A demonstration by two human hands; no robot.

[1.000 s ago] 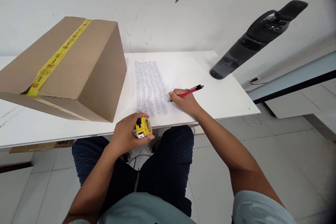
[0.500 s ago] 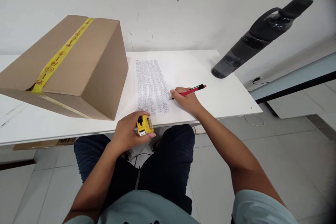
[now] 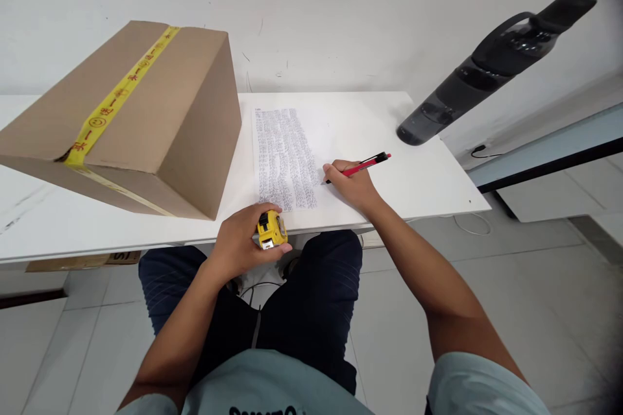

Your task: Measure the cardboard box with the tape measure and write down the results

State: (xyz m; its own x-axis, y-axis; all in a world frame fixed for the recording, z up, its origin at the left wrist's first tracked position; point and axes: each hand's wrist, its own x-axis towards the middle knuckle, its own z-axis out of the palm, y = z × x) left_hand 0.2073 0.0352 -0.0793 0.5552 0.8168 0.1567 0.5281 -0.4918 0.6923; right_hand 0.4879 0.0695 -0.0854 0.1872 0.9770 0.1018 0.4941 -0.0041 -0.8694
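My left hand (image 3: 239, 240) is closed round a yellow and black tape measure (image 3: 272, 229) at the table's front edge, beside the lower end of the paper. My right hand (image 3: 351, 183) grips a red and black pen (image 3: 366, 165), its tip pointing down and left. The pen tip is at the right side of a sheet of paper (image 3: 285, 159) covered in dense rows of small handwriting; whether it touches cannot be made out. The sheet lies flat on the white table (image 3: 360, 123).
A large cardboard box (image 3: 195, 104) sealed with yellow printed tape (image 3: 117, 100) stands on the left of the table. A tall dark bottle (image 3: 477, 71) stands at the right rear. Behind is a white wall (image 3: 302, 19). My legs (image 3: 316, 298) are under the table edge.
My right hand and the pen have shifted slightly right relative to the paper. The whole view has also moved a little. My left hand keeps its hold on the tape measure.
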